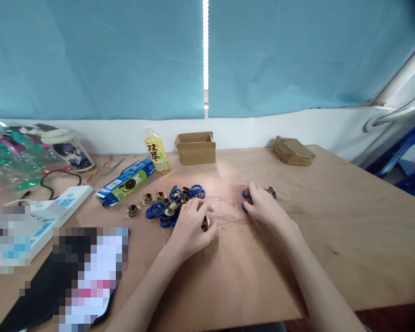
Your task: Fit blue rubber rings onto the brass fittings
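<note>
My left hand [191, 226] rests on the wooden table [349, 230] with its fingers curled around a small brass fitting [205, 224]. Just left of it lies a pile of blue rubber rings [159, 210] mixed with several brass fittings [147, 198]. My right hand [263, 205] is farther right, its fingertips on a small cluster of blue rings and brass pieces [246, 196]. Thin wire rings [224, 203] lie scattered on the table between the two hands.
An open cardboard box [195, 146] and a yellow drink bottle [156, 151] stand at the back. A flat brown box [293, 151] lies back right. A blue carton [126, 180], a white power strip [60, 205], a cup [69, 150] and a dark bag [44, 286] sit at the left.
</note>
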`<state>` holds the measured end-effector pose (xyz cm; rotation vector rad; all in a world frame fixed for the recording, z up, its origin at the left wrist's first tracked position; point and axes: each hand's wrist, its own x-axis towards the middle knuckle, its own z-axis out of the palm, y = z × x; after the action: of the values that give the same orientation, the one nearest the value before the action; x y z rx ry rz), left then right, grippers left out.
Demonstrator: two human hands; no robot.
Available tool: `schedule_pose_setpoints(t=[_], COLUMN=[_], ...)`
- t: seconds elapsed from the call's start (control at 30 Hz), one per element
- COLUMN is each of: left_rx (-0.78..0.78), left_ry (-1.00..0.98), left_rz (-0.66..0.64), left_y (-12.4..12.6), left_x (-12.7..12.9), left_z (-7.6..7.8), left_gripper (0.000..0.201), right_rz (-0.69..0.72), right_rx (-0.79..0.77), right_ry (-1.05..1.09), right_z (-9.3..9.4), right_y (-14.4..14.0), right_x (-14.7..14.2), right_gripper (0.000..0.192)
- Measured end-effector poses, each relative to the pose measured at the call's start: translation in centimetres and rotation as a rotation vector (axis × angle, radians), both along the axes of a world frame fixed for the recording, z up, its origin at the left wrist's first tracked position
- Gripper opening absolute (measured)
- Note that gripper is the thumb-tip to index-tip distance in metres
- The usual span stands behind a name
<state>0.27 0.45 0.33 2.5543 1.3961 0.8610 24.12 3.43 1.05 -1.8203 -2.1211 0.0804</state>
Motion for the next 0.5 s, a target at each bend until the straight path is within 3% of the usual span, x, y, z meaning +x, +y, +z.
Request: schedule_pose_setpoints(t=[0.17,0.33,0.5], left_rx=[0.036,0.182,0.196], left_ry=[-0.011,-0.032,0.027], left_rz=[0.072,0.294,0.495], left_y=[0.9,2.4,3.2], left_x=[-1.0,-3.1,-4.8], left_z=[0.5,0.7,0.4], left_gripper=[0.008,0.014,0.020], right_rz=[-0.047,-0.103,0.144], right_rx=[0.042,0.182,0.202], right_ry=[-0.061,-0.155,0.090], right_z=[-0.2,0.1,-0.7], right_y=[0.2,-0.1,-1.2], right_x=[-0.3,-2.0,-5.8], right_gripper=[0.028,0.029,0.015])
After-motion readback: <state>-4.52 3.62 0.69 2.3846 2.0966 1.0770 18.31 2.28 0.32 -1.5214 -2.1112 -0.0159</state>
